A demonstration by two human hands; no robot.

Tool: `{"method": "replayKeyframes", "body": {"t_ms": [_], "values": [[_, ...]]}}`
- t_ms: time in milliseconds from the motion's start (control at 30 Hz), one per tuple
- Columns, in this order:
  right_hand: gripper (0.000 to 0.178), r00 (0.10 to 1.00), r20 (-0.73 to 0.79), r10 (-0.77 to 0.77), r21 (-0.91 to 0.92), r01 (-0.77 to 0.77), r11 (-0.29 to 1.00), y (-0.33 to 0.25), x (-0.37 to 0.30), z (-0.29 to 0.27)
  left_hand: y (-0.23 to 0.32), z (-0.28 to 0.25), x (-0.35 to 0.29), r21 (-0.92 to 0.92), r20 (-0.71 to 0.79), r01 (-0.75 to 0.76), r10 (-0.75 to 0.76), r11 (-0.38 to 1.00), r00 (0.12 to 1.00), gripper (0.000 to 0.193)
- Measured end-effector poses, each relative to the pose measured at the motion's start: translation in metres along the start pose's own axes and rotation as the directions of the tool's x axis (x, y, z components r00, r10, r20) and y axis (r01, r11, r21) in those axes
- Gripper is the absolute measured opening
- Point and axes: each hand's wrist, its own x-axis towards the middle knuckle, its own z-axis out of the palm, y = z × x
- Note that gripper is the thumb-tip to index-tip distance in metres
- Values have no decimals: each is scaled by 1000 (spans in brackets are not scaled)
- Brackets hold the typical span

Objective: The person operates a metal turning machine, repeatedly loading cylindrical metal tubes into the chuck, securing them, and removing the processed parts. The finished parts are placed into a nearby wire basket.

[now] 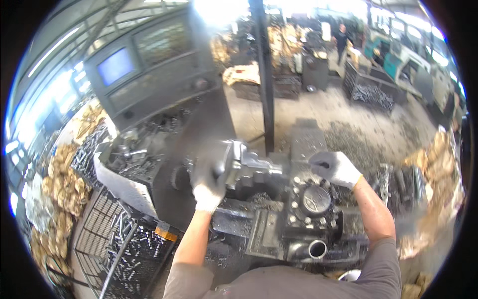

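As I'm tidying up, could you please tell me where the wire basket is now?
In the head view, the wire basket sits at lower left, between the brown sacks and the left forearm.

The left hand is blurred, so its grip cannot be told. The right hand hides whatever lies beneath it. The screen is washed out, the lower edge cuts off the shirt, and the distant person is too small to make out.

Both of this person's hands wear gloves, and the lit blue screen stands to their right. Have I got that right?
Not quite: the head view shows the lit blue screen on their left. The left hand and right hand are indeed gloved.
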Motion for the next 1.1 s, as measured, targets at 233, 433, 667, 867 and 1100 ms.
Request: {"method": "replayKeyframes", "body": {"t_ms": [233, 433, 667, 867, 1100], "values": [[69, 722, 682, 118, -266, 94, 959, 6, 133, 111, -30, 13, 25, 176, -74, -179, 195, 968, 978, 52], [52, 481, 839, 254, -209, -145, 967, 11, 149, 133, -40, 16, 21, 130, -22, -125, 129, 984, 991, 61], [45, 511, 804, 305, -182, -277, 943, 4, 159, 136, -33, 18, 25, 146, 29, -117, 114, 982, 993, 65], [54, 693, 690, 208, -372, 94, 923, 81, 123, 93, -21, 24, 27, 220, -3, -232, 239, 947, 971, 67], [77, 885, -240, 398, 37, -401, 915, 77, 19, 10, -38, 19, 16, 251, 16, -200, 203, 947, 979, 63]]}}
